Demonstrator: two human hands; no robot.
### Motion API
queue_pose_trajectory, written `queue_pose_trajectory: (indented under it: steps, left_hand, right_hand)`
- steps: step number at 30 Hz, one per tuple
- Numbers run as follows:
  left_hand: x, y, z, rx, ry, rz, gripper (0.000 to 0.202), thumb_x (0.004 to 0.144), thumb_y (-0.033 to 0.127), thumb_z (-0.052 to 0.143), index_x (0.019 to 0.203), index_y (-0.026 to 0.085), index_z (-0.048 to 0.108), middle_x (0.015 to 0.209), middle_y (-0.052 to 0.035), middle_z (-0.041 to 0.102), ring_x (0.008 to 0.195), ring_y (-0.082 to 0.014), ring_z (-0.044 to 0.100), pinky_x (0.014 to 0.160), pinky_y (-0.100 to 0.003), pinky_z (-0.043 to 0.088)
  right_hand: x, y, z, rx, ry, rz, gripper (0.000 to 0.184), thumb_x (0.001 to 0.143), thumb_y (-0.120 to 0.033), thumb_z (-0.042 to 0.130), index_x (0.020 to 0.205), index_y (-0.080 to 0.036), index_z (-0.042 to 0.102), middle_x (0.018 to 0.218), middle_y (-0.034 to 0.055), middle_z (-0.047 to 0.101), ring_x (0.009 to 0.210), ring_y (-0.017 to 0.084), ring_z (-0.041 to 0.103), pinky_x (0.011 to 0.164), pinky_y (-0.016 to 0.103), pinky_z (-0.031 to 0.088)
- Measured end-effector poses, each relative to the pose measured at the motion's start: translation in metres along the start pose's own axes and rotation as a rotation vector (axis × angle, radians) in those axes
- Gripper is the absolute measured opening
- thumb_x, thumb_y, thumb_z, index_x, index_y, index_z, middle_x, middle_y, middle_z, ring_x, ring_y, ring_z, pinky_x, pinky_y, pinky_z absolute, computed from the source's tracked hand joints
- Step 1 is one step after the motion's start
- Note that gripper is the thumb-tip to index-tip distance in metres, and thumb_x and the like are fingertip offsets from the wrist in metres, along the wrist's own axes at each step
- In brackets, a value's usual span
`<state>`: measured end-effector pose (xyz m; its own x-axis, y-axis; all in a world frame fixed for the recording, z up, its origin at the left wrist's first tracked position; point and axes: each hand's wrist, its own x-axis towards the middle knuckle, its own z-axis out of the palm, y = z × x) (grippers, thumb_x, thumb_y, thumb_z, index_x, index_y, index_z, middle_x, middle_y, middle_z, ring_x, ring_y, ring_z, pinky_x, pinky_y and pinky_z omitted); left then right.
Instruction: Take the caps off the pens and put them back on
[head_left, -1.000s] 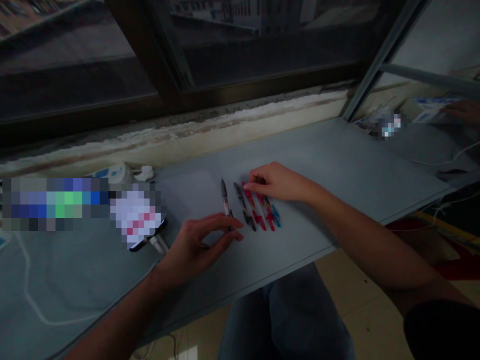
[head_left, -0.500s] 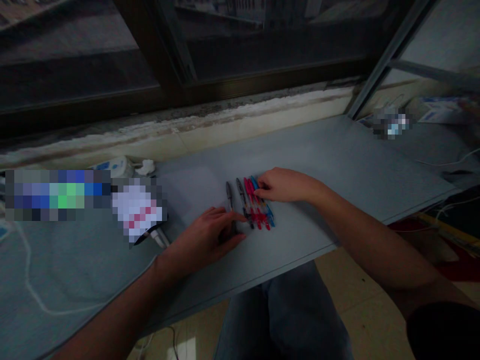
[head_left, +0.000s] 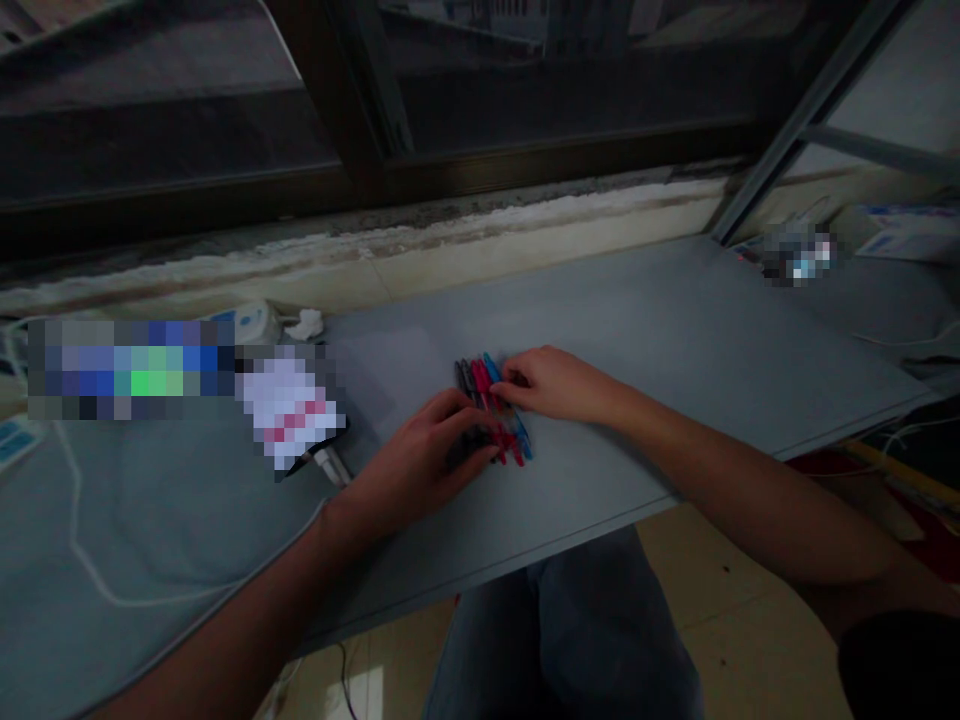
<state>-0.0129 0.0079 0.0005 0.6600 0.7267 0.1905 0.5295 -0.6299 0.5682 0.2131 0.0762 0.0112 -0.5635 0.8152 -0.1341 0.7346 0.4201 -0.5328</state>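
Note:
Several pens (head_left: 480, 385) lie bunched side by side on the grey table (head_left: 660, 330): two black ones on the left, red ones in the middle, a blue one (head_left: 491, 367) on the right. My left hand (head_left: 424, 455) curls over the lower ends of the black pens and presses them toward the rest. My right hand (head_left: 555, 385) rests its closed fingertips on the upper part of the red and blue pens from the right. The bunch sits squeezed between both hands.
A phone with a plugged white cable (head_left: 328, 465) lies left of my left hand, and the cable (head_left: 75, 540) loops across the left tabletop. Small white items (head_left: 304, 325) sit by the window sill. Papers (head_left: 904, 235) lie far right. The table's front edge runs just below my hands.
The pens were spread apart with gaps; both hands have pushed them together into one tight bunch. My left hand slid right onto the black pens, my right hand moved slightly left.

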Motion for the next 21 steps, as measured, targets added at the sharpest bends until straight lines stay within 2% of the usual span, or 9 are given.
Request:
queue_pose_trajectory:
  steps: [3, 7, 12, 16, 21]
  left_hand:
    - [-0.0013, 0.0001, 0.0003, -0.007, 0.002, -0.004, 0.019, 0.102, 0.027, 0.060, 0.118, 0.023, 0.070, 0.110, -0.0066, 0.062, 0.093, -0.0176, 0.067, 0.086, -0.034, 0.058]
    - [-0.0018, 0.0006, 0.0001, -0.011, 0.000, 0.015, 0.018, 0.103, 0.027, 0.058, 0.116, 0.023, 0.071, 0.110, -0.0075, 0.064, 0.095, -0.0181, 0.068, 0.088, -0.034, 0.058]
    - [-0.0005, 0.0014, -0.0022, -0.043, -0.022, 0.089, 0.020, 0.102, 0.022, 0.059, 0.119, 0.021, 0.069, 0.114, -0.0090, 0.067, 0.106, -0.0205, 0.067, 0.095, -0.036, 0.057]
    - [0.0001, 0.0018, -0.0034, -0.076, -0.047, 0.149, 0.019, 0.102, 0.019, 0.059, 0.118, 0.021, 0.069, 0.113, -0.0079, 0.068, 0.109, -0.0202, 0.066, 0.099, -0.037, 0.057]
    - [0.0003, 0.0019, -0.0028, -0.065, -0.012, 0.152, 0.018, 0.102, 0.020, 0.059, 0.116, 0.020, 0.070, 0.109, -0.0081, 0.069, 0.104, -0.0198, 0.067, 0.094, -0.037, 0.059]
  right_hand:
    - [0.0006, -0.0002, 0.0003, 0.109, -0.053, -0.011, 0.032, 0.100, -0.037, 0.057, 0.080, -0.015, 0.067, 0.072, 0.0041, 0.072, 0.064, 0.012, 0.059, 0.062, 0.026, 0.033]
    - [0.0005, -0.0008, -0.0004, 0.120, -0.069, 0.010, 0.030, 0.099, -0.034, 0.059, 0.076, -0.015, 0.065, 0.069, 0.0032, 0.071, 0.063, 0.012, 0.060, 0.063, 0.025, 0.034]
    - [0.0013, 0.0012, 0.0053, 0.055, 0.023, 0.024, 0.028, 0.094, -0.039, 0.065, 0.078, -0.016, 0.067, 0.068, 0.0022, 0.067, 0.061, 0.012, 0.053, 0.059, 0.028, 0.029]
    - [0.0021, 0.0025, 0.0073, 0.050, 0.037, 0.021, 0.032, 0.092, -0.045, 0.068, 0.077, -0.017, 0.066, 0.067, 0.0013, 0.065, 0.061, 0.012, 0.051, 0.059, 0.028, 0.028]
    - [0.0006, -0.0004, -0.0003, 0.132, 0.006, 0.073, 0.024, 0.094, -0.032, 0.066, 0.077, -0.016, 0.065, 0.069, 0.0032, 0.069, 0.064, 0.013, 0.059, 0.061, 0.026, 0.033]
